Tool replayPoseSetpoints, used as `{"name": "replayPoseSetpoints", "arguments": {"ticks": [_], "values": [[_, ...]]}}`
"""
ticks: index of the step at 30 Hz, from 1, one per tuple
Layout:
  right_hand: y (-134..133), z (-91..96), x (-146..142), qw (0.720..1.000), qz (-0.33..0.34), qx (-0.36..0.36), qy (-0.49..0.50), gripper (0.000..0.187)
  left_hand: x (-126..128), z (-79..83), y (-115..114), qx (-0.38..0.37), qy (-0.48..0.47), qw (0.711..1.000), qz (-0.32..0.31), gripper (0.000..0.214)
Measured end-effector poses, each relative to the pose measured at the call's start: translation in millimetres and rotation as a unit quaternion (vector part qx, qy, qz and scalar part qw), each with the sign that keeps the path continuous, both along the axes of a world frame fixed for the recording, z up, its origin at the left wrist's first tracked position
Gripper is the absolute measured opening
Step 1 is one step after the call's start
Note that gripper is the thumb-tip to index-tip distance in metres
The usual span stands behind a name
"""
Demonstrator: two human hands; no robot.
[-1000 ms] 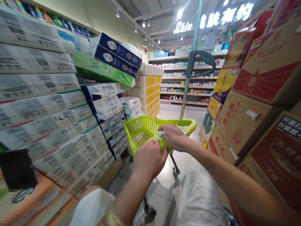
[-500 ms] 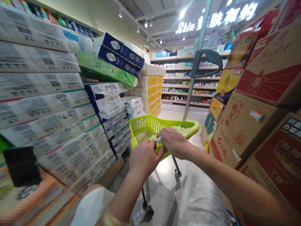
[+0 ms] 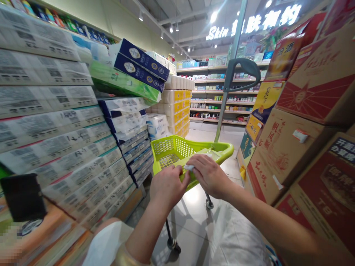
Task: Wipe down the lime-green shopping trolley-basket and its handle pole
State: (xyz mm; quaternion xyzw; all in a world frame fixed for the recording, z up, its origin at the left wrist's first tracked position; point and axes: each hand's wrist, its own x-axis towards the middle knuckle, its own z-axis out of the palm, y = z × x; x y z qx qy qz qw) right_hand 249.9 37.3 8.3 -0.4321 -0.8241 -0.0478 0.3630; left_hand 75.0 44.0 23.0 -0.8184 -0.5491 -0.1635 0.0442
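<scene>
In front of me stands a lime-green wheeled shopping basket [image 3: 191, 147] with perforated walls. My left hand [image 3: 168, 186] is closed at its near edge, fingers over the rim and thumb below. My right hand [image 3: 209, 173] presses a crumpled white tissue [image 3: 189, 167] against the same rim, just right of the left fingertips. The fingers of my right hand are bent around the tissue and hide part of it. A flat panel [image 3: 212, 153] at the basket's right end carries a pole with a grey handle [image 3: 245, 74].
Stacked wrapped paper packs [image 3: 55, 96] rise on the left, with a dark phone-like object [image 3: 23, 197] in front. Printed cartons [image 3: 291, 136] stand piled on the right. Stocked shelves [image 3: 222, 90] stand at the back. A castor [image 3: 173, 244] rests on the tiled floor.
My right hand has shifted slightly along the rim, and more of the white tissue shows beneath its fingers. My left hand stays at the rim. The view has moved a little.
</scene>
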Motion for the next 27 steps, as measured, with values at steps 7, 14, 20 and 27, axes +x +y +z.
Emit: {"name": "replayPoseSetpoints", "arguments": {"ticks": [7,14,20,27], "values": [[11.8,-16.2,34.8,0.991,-0.109,0.050,0.055,0.020,-1.2,0.8,0.4,0.001,0.015,1.000,-0.002,0.040],[-7.2,-10.7,-3.3,0.999,-0.015,0.047,0.001,0.019,2.5,-1.2,0.3,0.014,0.024,1.000,-0.011,0.038],[23.5,8.2,23.0,0.990,-0.136,-0.045,0.010,0.020,1.9,-0.3,-0.6,0.006,0.023,1.000,-0.010,0.037],[33.0,33.6,-7.6,0.978,-0.085,-0.169,-0.092,0.024,2.0,-2.4,0.5,0.013,0.025,1.000,-0.007,0.038]]}}
